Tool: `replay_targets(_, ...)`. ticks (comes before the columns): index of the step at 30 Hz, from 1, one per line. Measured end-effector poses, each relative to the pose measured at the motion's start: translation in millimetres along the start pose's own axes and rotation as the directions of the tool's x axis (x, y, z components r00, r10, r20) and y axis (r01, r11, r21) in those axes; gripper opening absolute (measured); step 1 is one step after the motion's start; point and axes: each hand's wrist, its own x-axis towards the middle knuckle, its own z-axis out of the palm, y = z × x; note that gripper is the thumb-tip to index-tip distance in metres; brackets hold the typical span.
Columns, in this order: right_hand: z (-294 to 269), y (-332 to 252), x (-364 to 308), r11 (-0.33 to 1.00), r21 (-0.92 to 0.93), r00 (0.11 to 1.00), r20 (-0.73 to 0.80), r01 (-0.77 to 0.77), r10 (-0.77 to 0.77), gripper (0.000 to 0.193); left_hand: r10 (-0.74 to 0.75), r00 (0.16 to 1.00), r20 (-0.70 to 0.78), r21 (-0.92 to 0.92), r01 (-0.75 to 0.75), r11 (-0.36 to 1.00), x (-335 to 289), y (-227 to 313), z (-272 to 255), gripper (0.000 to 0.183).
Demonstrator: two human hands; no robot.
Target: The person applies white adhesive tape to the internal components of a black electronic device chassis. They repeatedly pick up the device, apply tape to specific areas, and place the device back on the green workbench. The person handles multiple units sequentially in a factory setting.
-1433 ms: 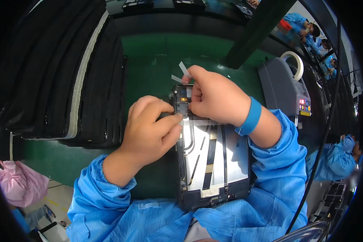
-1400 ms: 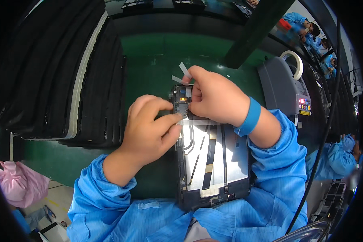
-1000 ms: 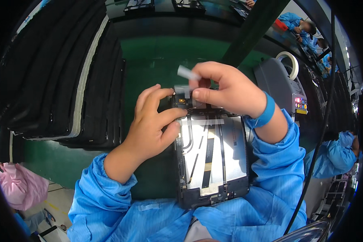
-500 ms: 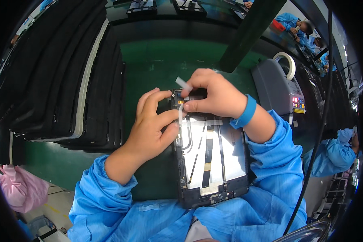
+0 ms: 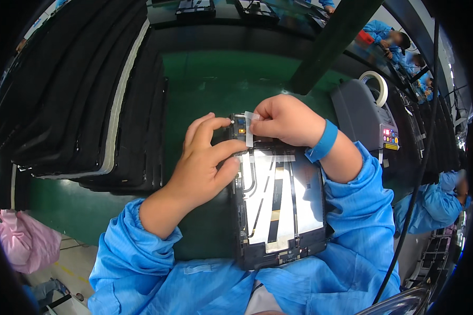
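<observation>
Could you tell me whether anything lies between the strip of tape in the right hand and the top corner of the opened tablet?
Nothing visible does. The right hand pinches the tape strip directly over the opened tablet; the left hand steadies its left edge, beside the spot.

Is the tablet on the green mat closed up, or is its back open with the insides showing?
Open: the tablet lies with no back cover, so its silvery inner plate, flat cables and dark frame show. The right hand holds a tape strip at its top edge.

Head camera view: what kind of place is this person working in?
Most likely an electronics assembly line. An opened tablet lies on a green bench mat, a tape dispenser stands beside it, and other workers in blue smocks sit along further benches.
</observation>
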Motion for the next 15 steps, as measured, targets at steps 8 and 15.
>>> replay_targets(8,6,0,5,0.99,-0.136,0.999,-0.048,-0.027,0.021,0.023,-0.002,1.0,0.003,0.004,0.002,1.0,0,1,0,0.024)
replay_targets(15,6,-11,-3,0.938,-0.33,0.972,-0.231,-0.11,0.033,0.033,-0.029,1.0,0.001,0.066,0.029,0.997,-1,4,1,0.026)
